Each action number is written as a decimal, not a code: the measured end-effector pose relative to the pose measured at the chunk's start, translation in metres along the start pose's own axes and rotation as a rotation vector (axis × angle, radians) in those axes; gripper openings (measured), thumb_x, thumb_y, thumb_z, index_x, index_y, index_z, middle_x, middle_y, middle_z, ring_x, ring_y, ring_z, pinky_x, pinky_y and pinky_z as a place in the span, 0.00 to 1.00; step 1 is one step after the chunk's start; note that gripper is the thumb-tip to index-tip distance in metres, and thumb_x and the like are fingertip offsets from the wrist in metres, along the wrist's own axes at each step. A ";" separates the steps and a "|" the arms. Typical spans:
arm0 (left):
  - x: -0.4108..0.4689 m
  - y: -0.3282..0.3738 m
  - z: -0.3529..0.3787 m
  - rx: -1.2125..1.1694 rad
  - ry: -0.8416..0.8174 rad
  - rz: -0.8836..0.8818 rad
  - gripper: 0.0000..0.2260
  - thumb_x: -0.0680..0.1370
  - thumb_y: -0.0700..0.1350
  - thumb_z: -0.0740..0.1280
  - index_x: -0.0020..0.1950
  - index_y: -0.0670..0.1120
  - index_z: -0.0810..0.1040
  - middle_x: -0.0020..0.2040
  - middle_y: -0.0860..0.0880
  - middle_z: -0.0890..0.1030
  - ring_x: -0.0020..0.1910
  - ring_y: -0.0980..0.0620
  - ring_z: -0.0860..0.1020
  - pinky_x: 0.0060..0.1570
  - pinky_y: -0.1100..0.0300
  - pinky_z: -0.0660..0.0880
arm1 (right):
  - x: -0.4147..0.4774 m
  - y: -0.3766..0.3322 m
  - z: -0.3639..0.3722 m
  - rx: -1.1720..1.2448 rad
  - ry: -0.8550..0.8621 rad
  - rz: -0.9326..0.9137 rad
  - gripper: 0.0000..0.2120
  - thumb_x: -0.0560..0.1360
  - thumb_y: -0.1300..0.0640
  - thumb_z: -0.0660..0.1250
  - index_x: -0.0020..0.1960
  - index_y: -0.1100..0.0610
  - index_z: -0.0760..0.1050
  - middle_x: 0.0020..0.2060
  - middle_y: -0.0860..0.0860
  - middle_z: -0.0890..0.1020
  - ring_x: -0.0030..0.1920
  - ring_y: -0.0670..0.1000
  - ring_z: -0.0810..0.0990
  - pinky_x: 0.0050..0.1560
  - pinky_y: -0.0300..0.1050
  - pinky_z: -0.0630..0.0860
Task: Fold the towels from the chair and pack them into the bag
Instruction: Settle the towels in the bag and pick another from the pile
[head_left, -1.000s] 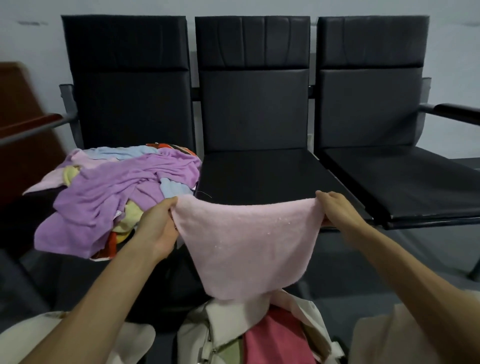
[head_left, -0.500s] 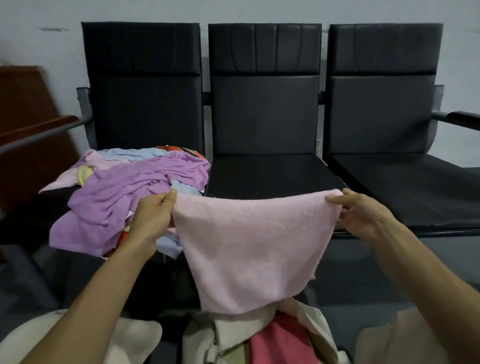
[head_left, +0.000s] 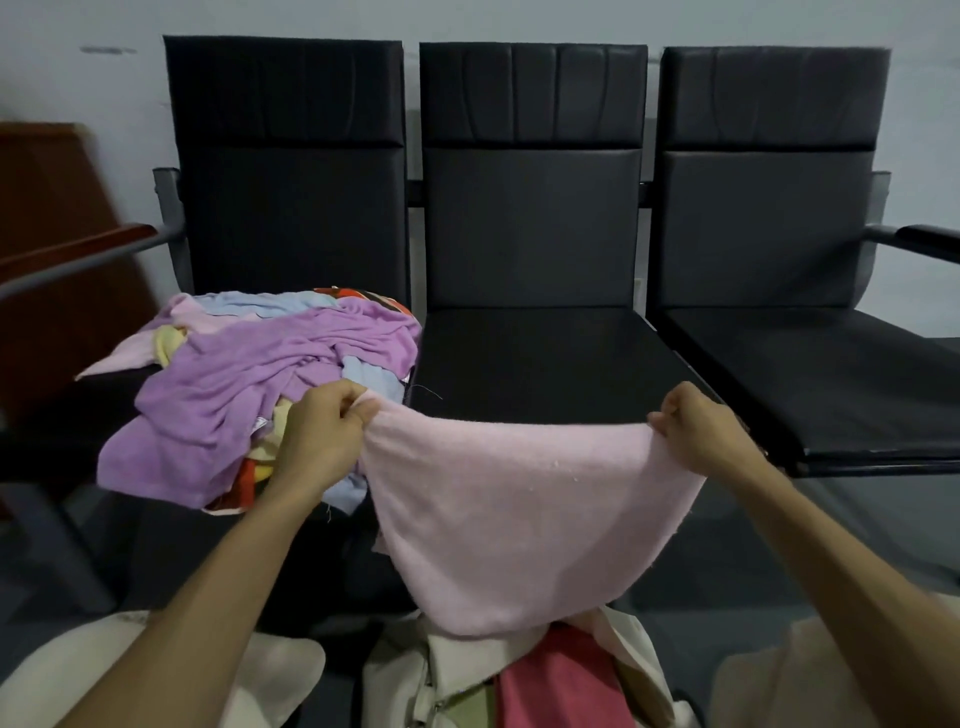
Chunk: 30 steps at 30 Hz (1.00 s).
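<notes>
Hanging stretched between two hands: pale pink terry towel (head_left: 519, 519), top edge taut, lower part sagging in a curve just above the bag. Left hand (head_left: 322, 436): fingers and thumb pinching the towel's left top corner. Right hand (head_left: 701, 426): fingers pinching the right top corner. Cream fabric bag (head_left: 457, 670): open, low in view, a coral-red towel (head_left: 561, 680) inside. Heap of unfolded towels (head_left: 260, 374), lilac, light blue, yellow, pink: on the left seat of a row of three black padded chairs (head_left: 285, 208). Whitish tab in the heap, too small to read.
</notes>
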<state>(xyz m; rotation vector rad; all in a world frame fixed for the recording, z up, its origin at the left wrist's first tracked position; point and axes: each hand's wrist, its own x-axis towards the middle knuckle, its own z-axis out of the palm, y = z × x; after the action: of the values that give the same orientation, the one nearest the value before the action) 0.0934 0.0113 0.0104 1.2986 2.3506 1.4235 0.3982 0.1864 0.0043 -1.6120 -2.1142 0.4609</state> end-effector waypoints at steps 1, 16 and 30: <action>-0.002 0.002 -0.001 0.075 0.046 0.027 0.06 0.80 0.40 0.63 0.44 0.44 0.75 0.38 0.50 0.76 0.36 0.55 0.72 0.34 0.66 0.64 | 0.001 0.000 0.000 0.054 -0.013 0.028 0.08 0.79 0.54 0.65 0.48 0.58 0.71 0.40 0.52 0.76 0.36 0.48 0.72 0.31 0.42 0.65; 0.017 -0.008 0.000 -0.454 0.173 -0.309 0.08 0.76 0.45 0.71 0.52 0.45 0.78 0.54 0.45 0.79 0.51 0.48 0.75 0.43 0.58 0.74 | -0.004 0.005 -0.012 -0.055 -0.198 -0.066 0.07 0.73 0.61 0.69 0.40 0.50 0.81 0.39 0.50 0.83 0.43 0.50 0.80 0.38 0.40 0.74; 0.012 -0.015 -0.012 0.179 0.120 0.164 0.09 0.76 0.35 0.66 0.50 0.44 0.83 0.47 0.46 0.84 0.45 0.50 0.77 0.46 0.60 0.69 | -0.005 -0.002 -0.017 0.594 0.074 -0.111 0.06 0.74 0.65 0.70 0.47 0.56 0.84 0.42 0.52 0.85 0.45 0.52 0.82 0.50 0.52 0.81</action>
<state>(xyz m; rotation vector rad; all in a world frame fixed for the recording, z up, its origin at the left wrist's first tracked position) 0.0709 0.0091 0.0098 1.5240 2.5531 1.3971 0.4065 0.1813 0.0192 -1.1447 -1.7675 0.8763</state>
